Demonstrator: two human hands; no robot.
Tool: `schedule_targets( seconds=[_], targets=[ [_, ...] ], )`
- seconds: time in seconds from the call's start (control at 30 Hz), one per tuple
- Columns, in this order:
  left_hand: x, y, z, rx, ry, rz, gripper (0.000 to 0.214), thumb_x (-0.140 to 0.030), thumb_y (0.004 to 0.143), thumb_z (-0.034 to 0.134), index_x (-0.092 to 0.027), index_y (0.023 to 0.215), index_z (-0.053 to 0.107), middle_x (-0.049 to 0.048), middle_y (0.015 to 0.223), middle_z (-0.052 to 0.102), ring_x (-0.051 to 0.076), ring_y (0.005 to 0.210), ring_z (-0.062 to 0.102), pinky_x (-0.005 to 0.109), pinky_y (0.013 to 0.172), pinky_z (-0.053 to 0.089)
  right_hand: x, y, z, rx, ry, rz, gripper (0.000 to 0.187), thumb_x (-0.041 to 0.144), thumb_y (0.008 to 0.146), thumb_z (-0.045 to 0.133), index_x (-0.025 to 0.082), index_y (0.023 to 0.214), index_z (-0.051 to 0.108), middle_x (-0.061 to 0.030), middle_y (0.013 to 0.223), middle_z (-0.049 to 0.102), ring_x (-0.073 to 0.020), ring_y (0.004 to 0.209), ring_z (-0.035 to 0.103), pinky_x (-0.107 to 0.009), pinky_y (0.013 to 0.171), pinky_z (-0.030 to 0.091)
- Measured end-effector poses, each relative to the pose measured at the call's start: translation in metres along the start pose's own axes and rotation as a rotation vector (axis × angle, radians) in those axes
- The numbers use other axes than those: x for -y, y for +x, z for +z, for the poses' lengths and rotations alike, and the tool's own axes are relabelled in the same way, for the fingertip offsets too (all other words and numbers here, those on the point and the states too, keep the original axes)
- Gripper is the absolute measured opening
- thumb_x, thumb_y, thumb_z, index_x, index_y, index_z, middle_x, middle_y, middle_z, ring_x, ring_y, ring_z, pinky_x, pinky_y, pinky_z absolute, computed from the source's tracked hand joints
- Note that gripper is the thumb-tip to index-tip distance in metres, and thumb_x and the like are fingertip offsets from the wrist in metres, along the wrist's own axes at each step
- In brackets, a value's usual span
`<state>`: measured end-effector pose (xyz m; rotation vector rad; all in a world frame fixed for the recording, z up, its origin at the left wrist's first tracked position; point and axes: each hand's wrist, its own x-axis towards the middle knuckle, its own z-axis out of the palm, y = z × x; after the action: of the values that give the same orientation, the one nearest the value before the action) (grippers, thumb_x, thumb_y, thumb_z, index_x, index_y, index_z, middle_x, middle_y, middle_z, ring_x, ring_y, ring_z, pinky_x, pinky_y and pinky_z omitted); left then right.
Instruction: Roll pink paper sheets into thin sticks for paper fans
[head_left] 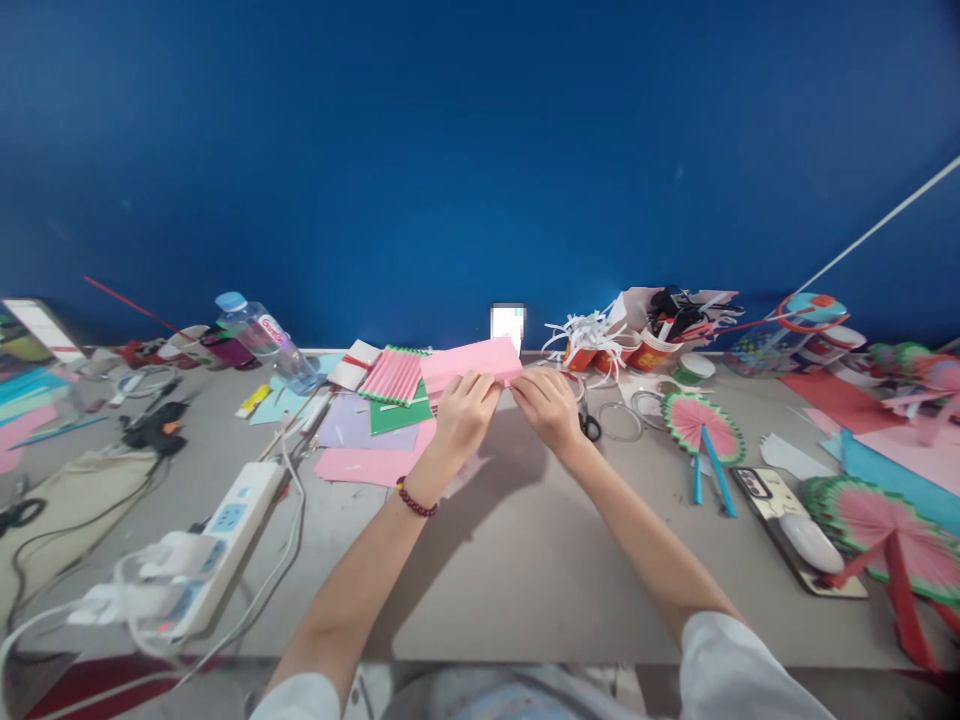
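Observation:
Both my hands hold a pink paper sheet [471,359] up above the grey table [510,560]. My left hand [463,412], with a dark red bead bracelet on its wrist, pinches the sheet's lower edge near the middle. Just to its right, my right hand [549,405] pinches the same edge with its fingers closed. Behind the left hand lie a pleated pink-and-green paper [393,375], a green sheet [401,415], a lilac sheet [352,422] and a flat pink sheet [367,465].
A white power strip [217,545] with plugs and cables lies at the left, near a water bottle [264,338]. Scissors [589,425], red cups [645,350] with paper strips, watermelon paper fans [703,428] and a phone [795,530] sit to the right.

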<state>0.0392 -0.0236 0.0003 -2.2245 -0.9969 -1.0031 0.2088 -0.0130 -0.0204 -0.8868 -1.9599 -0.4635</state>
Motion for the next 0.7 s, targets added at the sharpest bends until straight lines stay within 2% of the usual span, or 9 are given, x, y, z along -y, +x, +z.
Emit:
schedule_targets(
  seconds=[0.23, 0.43, 0.53, 0.7],
  targets=[
    [0.0017, 0.0009, -0.0015, -0.009, -0.021, -0.040, 0.017, -0.012, 0.089, 0.047, -0.016, 0.078, 0.060, 0.0046, 0.077, 0.062, 0.017, 0.074, 0.052, 0.031, 0.063, 0.035, -0.0028, -0.0003, 0.0000, 0.012, 0.025, 0.033, 0.017, 0.017, 0.089, 0.050, 0.020, 0.101, 0.062, -0.0087, 0.092, 0.067, -0.0210, 0.093, 0.059, -0.036, 0.083, 0.047],
    [-0.0005, 0.0009, 0.0008, 0.031, -0.039, -0.038, 0.018, -0.012, 0.090, 0.045, -0.015, 0.083, 0.061, 0.0058, 0.079, 0.062, 0.018, 0.075, 0.053, 0.031, 0.064, 0.036, -0.0042, -0.0004, -0.0010, -0.001, 0.005, -0.007, 0.015, 0.014, 0.088, 0.051, 0.018, 0.092, 0.064, -0.0076, 0.085, 0.068, -0.0199, 0.087, 0.059, -0.033, 0.077, 0.046],
    [-0.0014, -0.0003, 0.0038, 0.044, -0.044, -0.025, 0.019, -0.014, 0.091, 0.044, -0.015, 0.088, 0.063, 0.0063, 0.080, 0.062, 0.018, 0.076, 0.053, 0.032, 0.065, 0.036, -0.0044, 0.0004, -0.0025, 0.033, -0.012, -0.038, 0.016, 0.014, 0.089, 0.051, 0.019, 0.090, 0.066, -0.0073, 0.083, 0.067, -0.0187, 0.083, 0.060, -0.032, 0.073, 0.044],
    [0.0004, -0.0011, 0.0068, 0.029, -0.117, -0.056, 0.022, -0.018, 0.092, 0.044, -0.016, 0.084, 0.064, 0.0056, 0.078, 0.063, 0.017, 0.075, 0.054, 0.030, 0.065, 0.039, -0.0100, 0.0029, -0.0030, 0.109, 0.061, -0.044, 0.015, 0.019, 0.090, 0.051, 0.018, 0.095, 0.065, -0.0081, 0.089, 0.069, -0.0190, 0.085, 0.062, -0.033, 0.077, 0.047]
  ],
)
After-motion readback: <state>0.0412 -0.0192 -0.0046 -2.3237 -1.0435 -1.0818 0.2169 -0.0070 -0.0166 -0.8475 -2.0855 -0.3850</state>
